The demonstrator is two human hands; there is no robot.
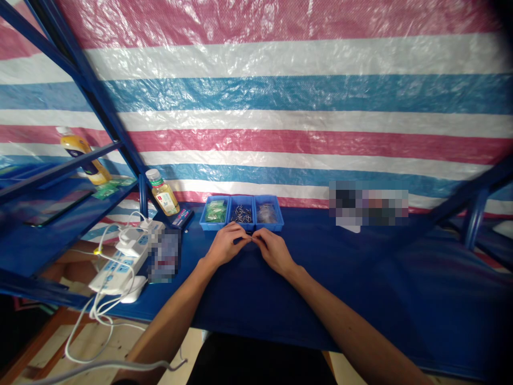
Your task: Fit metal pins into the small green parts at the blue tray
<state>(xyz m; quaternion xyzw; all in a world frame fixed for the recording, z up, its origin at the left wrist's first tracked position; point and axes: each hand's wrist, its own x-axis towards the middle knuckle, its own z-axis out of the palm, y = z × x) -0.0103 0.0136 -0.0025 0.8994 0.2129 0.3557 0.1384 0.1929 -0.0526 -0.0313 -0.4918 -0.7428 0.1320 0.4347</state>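
My left hand (pixel 229 243) and my right hand (pixel 274 250) meet fingertip to fingertip over the blue table, just in front of three small blue bins. Both are closed in a pinch, and whatever sits between the fingertips is too small to name. The left bin (pixel 203 226) holds green-and-white packets (pixel 215 212). In the middle bin (pixel 233 200) lie many small dark metal pieces (pixel 242 214), like screws or pins. Clear plastic pieces or bags (pixel 266 214) fill the right bin (pixel 279 225).
Left of the bins stand a drink bottle (pixel 163 193), a small dark box (pixel 183 219) and a white power strip (pixel 116 272) with tangled cables. A blue metal frame (pixel 96 101) rises at left. Blurred items (pixel 368 208) lie back right. Striped sheeting (pixel 304 96) hangs behind.
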